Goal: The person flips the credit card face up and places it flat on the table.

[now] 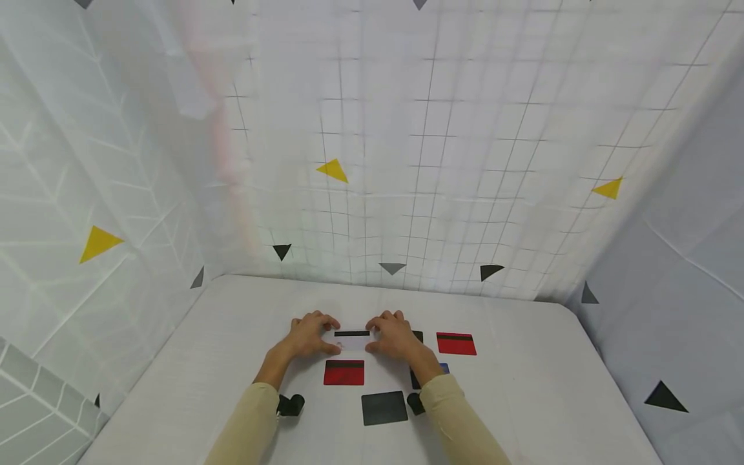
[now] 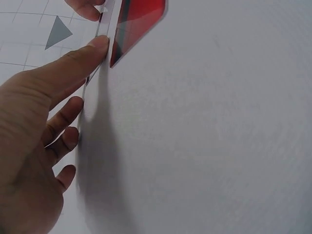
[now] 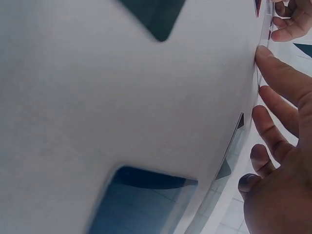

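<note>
A white card (image 1: pixel 351 342) with a black stripe along its far side lies between my two hands on the white table. My left hand (image 1: pixel 308 336) grips its left end, thumb at the near corner and forefinger at the far one. At the opposite end my right hand (image 1: pixel 396 337) holds the card the same way. In the left wrist view, the left hand (image 2: pixel 44 112) has its thumb on the card's edge, with the other fingers loosely bent. The right wrist view shows the right hand (image 3: pixel 282 131) with its thumb against that edge. Seen edge-on there, the card is thin.
One red card (image 1: pixel 343 372) lies just nearer than the white card, another (image 1: pixel 456 343) to the right. A dark grey card (image 1: pixel 384 408) lies nearest me. Dark cards and a blue card (image 3: pixel 146 204) are partly hidden by my right arm in the head view. White sheets surround the table.
</note>
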Available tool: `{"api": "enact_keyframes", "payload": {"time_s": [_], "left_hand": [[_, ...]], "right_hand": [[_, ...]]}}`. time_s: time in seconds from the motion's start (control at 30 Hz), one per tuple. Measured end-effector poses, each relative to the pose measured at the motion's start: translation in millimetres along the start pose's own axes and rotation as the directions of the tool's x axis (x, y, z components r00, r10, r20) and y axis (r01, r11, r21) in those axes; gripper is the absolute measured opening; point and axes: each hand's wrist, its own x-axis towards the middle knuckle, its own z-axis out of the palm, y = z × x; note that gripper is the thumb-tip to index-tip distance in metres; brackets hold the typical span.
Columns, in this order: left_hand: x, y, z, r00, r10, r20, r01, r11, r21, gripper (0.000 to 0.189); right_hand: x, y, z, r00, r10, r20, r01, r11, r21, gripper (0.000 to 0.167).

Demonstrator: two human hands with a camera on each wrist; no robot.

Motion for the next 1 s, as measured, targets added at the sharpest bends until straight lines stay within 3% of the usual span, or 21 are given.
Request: {"api": "enact_keyframes", "payload": {"time_s": [0.57,1.0], "left_hand": [[0.5,-1.2,1.1,1.0,-0.012,0.002,0.012,1.0,0.003,0.051],[-1.1,0.4,0.6,0.998,0.05,-0.042,-0.049,0.998,0.028,0.053]], "right_hand": [[0.9,2.0,-3.3,1.0,0.005,0.025,-0.006,1.0,0.015,0.042],[-2.0,1.9,-2.3,1.0,0.001,-0.003,-0.001,0.998,0.067,0.041]]}}
